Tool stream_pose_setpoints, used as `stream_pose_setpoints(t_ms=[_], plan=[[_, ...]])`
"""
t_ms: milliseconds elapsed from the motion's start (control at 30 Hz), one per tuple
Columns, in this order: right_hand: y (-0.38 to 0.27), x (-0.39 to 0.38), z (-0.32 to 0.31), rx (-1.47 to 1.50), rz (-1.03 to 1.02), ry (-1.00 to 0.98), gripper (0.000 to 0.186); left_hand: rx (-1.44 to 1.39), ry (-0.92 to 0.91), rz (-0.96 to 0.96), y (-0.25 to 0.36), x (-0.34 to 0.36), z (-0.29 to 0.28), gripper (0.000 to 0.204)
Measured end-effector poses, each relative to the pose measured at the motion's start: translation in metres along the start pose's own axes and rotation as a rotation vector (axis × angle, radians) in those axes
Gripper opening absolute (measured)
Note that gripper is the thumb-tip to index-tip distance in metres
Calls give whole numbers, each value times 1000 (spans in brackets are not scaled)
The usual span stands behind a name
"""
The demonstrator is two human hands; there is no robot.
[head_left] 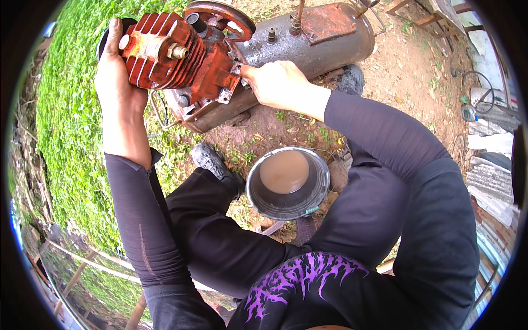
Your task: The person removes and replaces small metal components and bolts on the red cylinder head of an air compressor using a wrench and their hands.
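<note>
My left hand [115, 71] grips the left side of a red finned compressor pump [154, 38], its thumb pointing up. The pump has a brass fitting [177, 52] and a pulley wheel [234, 22] behind it, and sits tilted over a rusty horizontal tank [330, 49]. My right hand [272, 80] is closed, fingertips at the bolt holes on the pump's base flange [235, 71]; what they hold, if anything, is hidden. Below, a black bucket [289, 203] of murky brown water [284, 171] stands between my legs.
Grass [66, 121] covers the left side, with bare dirt [418, 71] at the right. Corrugated sheets [492, 181] and a cable [484, 96] lie along the right edge. A wooden stand [429, 19] is at the top right, and thin poles [77, 275] run at the lower left.
</note>
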State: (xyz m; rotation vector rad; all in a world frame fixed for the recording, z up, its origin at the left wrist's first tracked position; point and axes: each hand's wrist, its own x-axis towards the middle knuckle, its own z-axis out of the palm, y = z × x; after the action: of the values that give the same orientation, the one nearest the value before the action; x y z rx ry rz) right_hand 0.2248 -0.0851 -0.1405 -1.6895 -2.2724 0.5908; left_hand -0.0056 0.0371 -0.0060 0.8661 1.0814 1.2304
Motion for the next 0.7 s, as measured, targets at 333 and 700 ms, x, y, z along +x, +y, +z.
stream_pose_setpoints(t_ms=[333, 700], plan=[[18, 5, 13, -1, -21, 161, 23, 38, 25, 26, -1, -2, 4, 34], [11, 10, -5, 26, 76, 127, 27, 15, -76, 22, -1, 5, -5, 33]])
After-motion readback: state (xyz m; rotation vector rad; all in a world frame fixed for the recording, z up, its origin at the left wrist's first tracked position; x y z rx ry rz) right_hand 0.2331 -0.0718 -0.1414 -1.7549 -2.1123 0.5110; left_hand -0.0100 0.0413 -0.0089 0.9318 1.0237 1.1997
